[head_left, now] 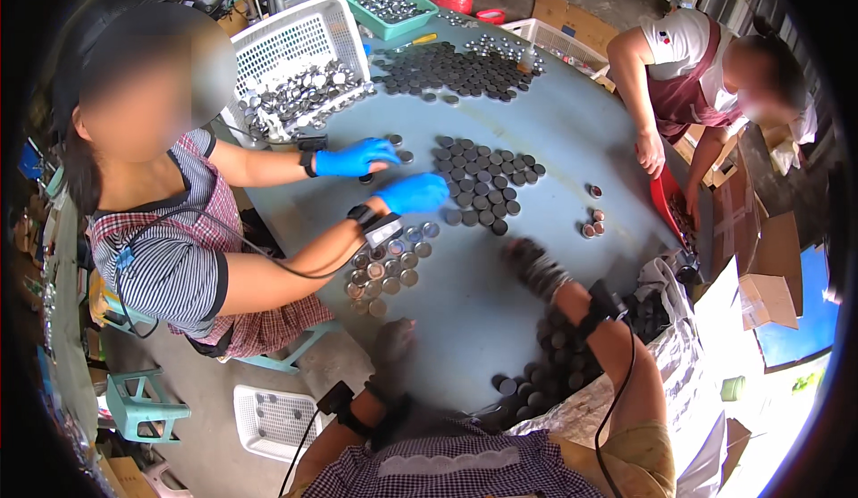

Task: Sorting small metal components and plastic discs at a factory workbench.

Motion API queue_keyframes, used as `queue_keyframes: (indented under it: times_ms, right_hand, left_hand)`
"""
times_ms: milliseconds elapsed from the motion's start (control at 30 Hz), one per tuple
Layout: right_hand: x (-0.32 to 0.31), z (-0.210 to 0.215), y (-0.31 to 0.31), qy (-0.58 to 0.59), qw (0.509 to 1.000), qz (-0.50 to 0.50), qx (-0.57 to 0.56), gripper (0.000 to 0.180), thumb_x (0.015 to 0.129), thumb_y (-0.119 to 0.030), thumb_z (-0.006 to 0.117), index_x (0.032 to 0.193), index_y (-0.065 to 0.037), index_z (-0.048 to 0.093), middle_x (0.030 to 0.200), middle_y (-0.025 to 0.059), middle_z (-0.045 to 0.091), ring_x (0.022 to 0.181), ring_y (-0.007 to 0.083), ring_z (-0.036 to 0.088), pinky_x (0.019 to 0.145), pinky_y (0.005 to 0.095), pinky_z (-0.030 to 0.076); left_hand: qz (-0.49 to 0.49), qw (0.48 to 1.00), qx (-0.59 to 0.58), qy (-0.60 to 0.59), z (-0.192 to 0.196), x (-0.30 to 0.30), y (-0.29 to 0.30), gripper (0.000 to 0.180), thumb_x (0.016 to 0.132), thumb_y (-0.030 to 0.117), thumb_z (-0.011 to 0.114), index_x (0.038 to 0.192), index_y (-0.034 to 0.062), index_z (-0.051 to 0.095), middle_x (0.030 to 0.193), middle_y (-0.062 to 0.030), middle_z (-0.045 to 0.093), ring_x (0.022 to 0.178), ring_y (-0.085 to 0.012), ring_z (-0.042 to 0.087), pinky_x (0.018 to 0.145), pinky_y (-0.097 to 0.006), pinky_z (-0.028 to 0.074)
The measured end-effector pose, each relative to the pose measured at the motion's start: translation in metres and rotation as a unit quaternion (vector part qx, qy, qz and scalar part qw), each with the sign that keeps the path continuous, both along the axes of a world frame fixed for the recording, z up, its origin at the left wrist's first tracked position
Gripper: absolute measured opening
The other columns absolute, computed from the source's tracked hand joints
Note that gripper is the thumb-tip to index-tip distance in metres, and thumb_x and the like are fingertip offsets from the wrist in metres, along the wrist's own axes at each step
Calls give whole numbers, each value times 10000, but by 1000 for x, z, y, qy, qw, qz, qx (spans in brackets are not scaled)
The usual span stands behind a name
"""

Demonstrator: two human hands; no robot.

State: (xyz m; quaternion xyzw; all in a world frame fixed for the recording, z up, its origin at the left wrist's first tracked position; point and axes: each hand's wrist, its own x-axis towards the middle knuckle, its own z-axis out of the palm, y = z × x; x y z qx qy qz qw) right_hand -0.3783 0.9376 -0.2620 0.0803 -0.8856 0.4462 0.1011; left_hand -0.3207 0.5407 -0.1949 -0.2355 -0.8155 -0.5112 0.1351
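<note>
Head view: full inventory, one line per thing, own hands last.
table: one, grey-blue, round, centre
dark caps: many, black, laid in rows at mid table; a second spread at the far side
silver caps: a cluster, shiny, near edge of the table
white basket: one, tipped on its side, spilling silver caps, far left
green tray: one, teal, holds silver caps, top
bag of dark caps: one, silvery, lower right
co-worker's gloved hands: two, blue, over the dark rows
second co-worker: one, at the right edge of the table
stool: one, teal, on the floor, lower left
left hand: dark glove, blurred, at the near table edge
right hand: dark glove, blurred, on the table by the bag
</note>
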Motion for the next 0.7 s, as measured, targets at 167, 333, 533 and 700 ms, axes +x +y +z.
queue_keyframes:
  times_ms: [167, 333, 533, 700]
  right_hand:
    - [-17, 100, -3, -5, 884, -163, 439, 343, 761, -191, 612, 1092, -105, 590, 1142, 129, 568, 1070, 322, 513, 925, 439, 416]
    - [-48, 97, -49, -153, 937, -87, 301, 618, 750, -428, 639, 1234, -78, 480, 1108, 177, 594, 1004, 361, 574, 859, 439, 468]
    - [-55, 113, -90, -160, 931, -163, 283, 515, 810, -357, 578, 1218, -71, 444, 1042, 225, 602, 947, 390, 590, 816, 465, 479]
    - [-24, 94, -86, -159, 925, -87, 333, 411, 776, -296, 626, 1098, -52, 550, 941, 230, 595, 876, 391, 594, 776, 473, 486]
  left_hand:
    - [-29, 990, -91, 100, 66, -54, 53, 242, 772, 90, 592, 1008, 38, 604, 950, -117, 616, 877, -288, 587, 722, -392, 487]
    - [-6, 924, -365, 111, 60, -127, 124, 322, 771, 163, 566, 1075, 56, 573, 1076, -135, 568, 953, -300, 549, 823, -403, 456]
    - [-7, 874, -486, -2, 28, -191, 166, 334, 798, 124, 560, 1122, 43, 565, 1130, -147, 585, 1040, -292, 577, 848, -403, 483]
    - [-86, 810, -577, -63, 23, -172, 160, 363, 808, 156, 591, 1154, 50, 557, 1191, -176, 580, 1065, -303, 595, 857, -422, 496]
